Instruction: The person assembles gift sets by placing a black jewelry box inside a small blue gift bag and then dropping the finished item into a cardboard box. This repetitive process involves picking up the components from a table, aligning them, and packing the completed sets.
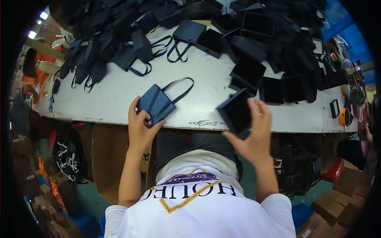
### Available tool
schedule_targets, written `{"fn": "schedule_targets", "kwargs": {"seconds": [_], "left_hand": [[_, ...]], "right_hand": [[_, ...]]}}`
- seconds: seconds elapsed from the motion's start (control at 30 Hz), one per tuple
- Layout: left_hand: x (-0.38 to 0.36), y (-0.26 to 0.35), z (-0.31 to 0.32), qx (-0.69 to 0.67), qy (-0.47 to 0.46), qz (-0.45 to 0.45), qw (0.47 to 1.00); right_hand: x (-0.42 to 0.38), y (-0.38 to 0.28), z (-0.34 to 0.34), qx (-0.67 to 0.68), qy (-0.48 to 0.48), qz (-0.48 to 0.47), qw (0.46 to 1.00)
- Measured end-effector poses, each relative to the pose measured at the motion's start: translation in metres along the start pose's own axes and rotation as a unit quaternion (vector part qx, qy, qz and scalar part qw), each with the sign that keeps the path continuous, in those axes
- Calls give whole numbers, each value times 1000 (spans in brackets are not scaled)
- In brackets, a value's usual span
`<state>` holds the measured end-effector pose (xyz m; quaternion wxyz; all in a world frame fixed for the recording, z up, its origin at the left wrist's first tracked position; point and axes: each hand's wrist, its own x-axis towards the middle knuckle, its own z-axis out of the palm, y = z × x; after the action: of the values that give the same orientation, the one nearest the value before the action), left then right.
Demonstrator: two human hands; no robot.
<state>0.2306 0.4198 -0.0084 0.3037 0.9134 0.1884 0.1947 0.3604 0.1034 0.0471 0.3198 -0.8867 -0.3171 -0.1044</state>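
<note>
Well, blue box (ribboned) in left fingers.

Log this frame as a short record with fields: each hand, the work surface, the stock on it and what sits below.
Left hand: the hand grips a blue textured box, thumb at its lower right corner
Ribbon: a dark ribbon loop extends from that box onto the tabletop
Right hand: blurred hand at the side of a dark open box; grip unclear
Surface: white table, worn at its near edge
Far left: ribboned dark boxes, heaped
Far right: open dark boxes, piled
Below, left: brown carton
</note>
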Motion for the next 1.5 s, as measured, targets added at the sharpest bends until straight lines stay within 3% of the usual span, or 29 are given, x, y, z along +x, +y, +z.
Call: {"fn": "schedule_targets", "kwargs": {"seconds": [0.07, 0.13, 0.17, 0.23, 0.33, 0.43, 0.57, 0.7, 0.83, 1.0, 1.1, 1.23, 1.4, 1.5], "left_hand": [[-1, -7, 0, 5, 31, -1, 1000], [1, 2, -7, -21, 2, -69, 997], [0, 4, -12, -36, -10, -105, 994], [-1, -3, -17, -16, -12, -72, 997], [-4, -13, -27, -21, -48, -69, 996], [-1, -18, -32, -25, -60, -50, 997], [5, -21, -38, -56, -86, -38, 994], [2, -25, -42, -88, -94, -52, 990], [-6, -31, -40, -127, -72, -84, 986], [-7, -35, -32, -95, -48, -3, 994], [-11, -31, -30, -106, -40, -26, 993], [-11, -29, -32, -126, -42, -69, 989], [-8, -43, -44, -141, -114, -15, 983], [-6, -44, -39, -90, -113, 50, 988]], "right_hand": [[-1, -20, 36, -35, -11, -40, 999], [7, -27, 79, -84, -6, -55, 995], [12, -29, 92, -139, -57, -36, 988], [22, -40, 93, -146, -143, -1, 979], [29, -45, 68, -65, -230, -33, 970], [51, -40, 37, -77, -298, -76, 948], [106, -37, 50, -34, -289, -267, 919], [125, -17, 95, -14, -350, -284, 893], [118, -35, 72, 152, -347, -100, 920], [109, -53, 129, 110, -101, -87, 985], [112, -59, 157, 91, -113, -62, 988], [110, -63, 156, 159, -168, -137, 963], [118, -35, 125, 165, -305, -204, 916], [117, -27, 127, 168, -316, -271, 894]]}}
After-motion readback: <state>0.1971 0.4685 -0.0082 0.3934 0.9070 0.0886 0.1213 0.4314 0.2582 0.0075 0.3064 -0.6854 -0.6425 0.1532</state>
